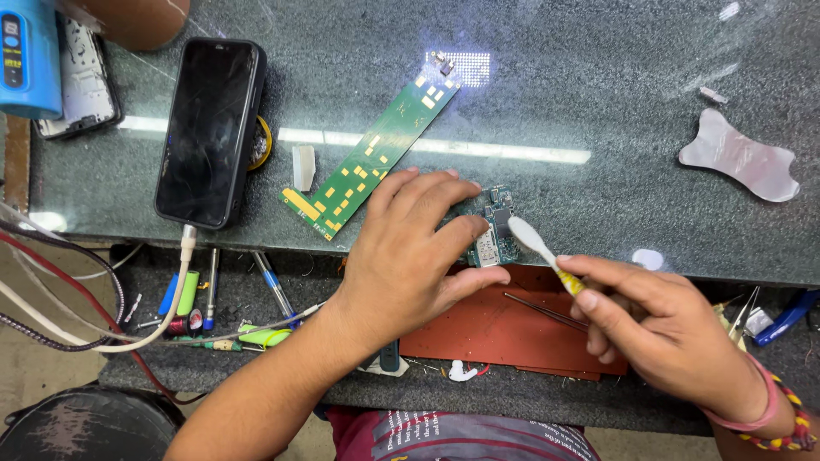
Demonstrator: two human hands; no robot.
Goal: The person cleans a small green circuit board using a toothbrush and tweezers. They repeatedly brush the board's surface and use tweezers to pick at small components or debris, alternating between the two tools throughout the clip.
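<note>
Glossy glass tabletop (598, 77), perhaps plastic toothbrush (536, 245)

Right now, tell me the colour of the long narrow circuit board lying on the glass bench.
Green with yellow pads, clearest in the head view.

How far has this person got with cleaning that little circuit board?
Already done: the small circuit board lies bare on the glass table, out of any casing. In hand: the left hand pins it down while the right hand holds a toothbrush at its edge. Left: how clean it is cannot be judged.
</note>
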